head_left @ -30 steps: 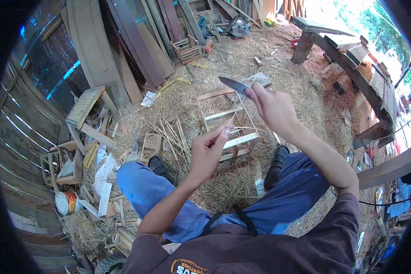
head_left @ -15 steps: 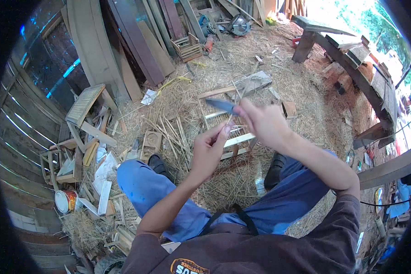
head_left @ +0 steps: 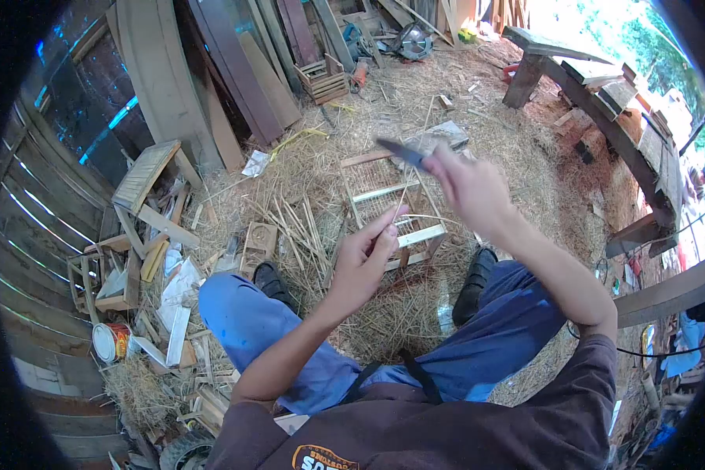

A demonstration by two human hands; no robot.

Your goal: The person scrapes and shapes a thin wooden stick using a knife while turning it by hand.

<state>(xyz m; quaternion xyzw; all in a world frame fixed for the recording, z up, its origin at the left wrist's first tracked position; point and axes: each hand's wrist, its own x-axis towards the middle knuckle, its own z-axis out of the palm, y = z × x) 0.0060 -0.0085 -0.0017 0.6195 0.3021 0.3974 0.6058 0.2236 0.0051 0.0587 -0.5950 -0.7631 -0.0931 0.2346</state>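
Head view: the right hand (head_left: 470, 188) is clenched round the handle of a knife (head_left: 402, 153), blade pointing to the upper left and raised over the work; the left hand (head_left: 366, 254) pinches a thin stick (head_left: 403, 199) between thumb and fingers, the stick slanting up and away from the fingertips; whether the blade touches it I cannot tell. Both hands are above the straw-strewn floor (head_left: 368, 329), in front of the seated person's knees. Beneath them, mid-floor, a slatted wooden frame (head_left: 421, 235) lies beyond and between the left shoe (head_left: 272, 283) and the right shoe (head_left: 475, 283). To its left: a loose spread of thin sticks (head_left: 291, 231), then a wooden block (head_left: 260, 240) with a round recess. Floor's left edge: a slatted stool (head_left: 149, 176) and, nearer, a paint can (head_left: 111, 342). Floor's far edge: a small slatted crate (head_left: 321, 82) and a circular saw (head_left: 413, 43). Floor's right edge: a heavy timber bench (head_left: 525, 82), boards on top
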